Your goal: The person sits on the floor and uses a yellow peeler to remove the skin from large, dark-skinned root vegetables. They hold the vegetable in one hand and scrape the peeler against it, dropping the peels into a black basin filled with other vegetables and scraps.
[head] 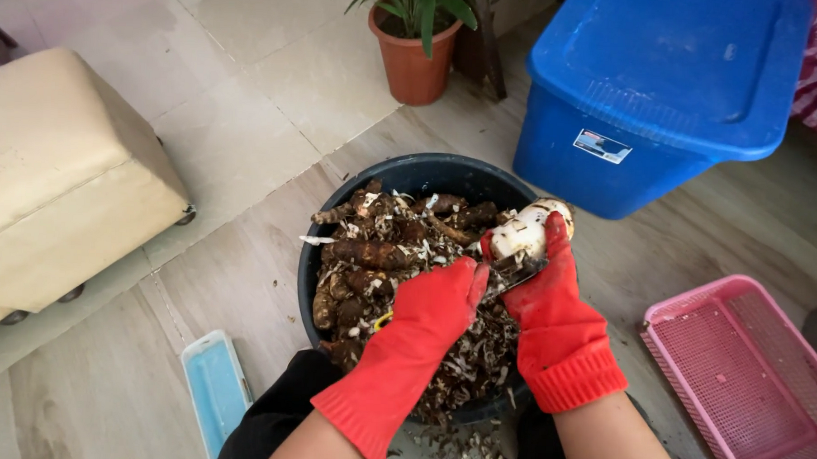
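Blue bin (653,102): largest container, at 1 o'clock from the tub; its lid is on, so its contents cannot be seen.
Cream stool (62,177): padded, on small wheels, at 9 o'clock from the tub, well apart from it.
Black tub (410,177): round, between the person's knees; filled with brown unpeeled roots (367,253) and a thick litter of pale and brown peelings, heaped toward its 6 o'clock side.
Pink basket (739,368): slotted plastic, at 4 o'clock from the tub; what shows of it holds nothing.
Plant pot (414,62): terracotta, at 12 o'clock from the tub, with green leaves rising out of it.
Blue lid (215,390): flat, pale blue, lying on the floor at 8 o'clock from the tub.
Right hand (551,293): in a red rubber glove, closed around the peeled root, fingers wrapped from beneath and the thumb up along its side.
Left hand (438,303): in a red rubber glove, closed on a knife (515,278); a yellow bit at the heel of the glove is probably the handle.
Peeled root (528,229): mostly white with brown flecks, held over the tub's rim at 2 o'clock; long axis runs from 7 o'clock to 1 o'clock, the free end pointing to 1 o'clock.
Knife blade: dark, lies against the root's lower end, pointing toward 2 o'clock.
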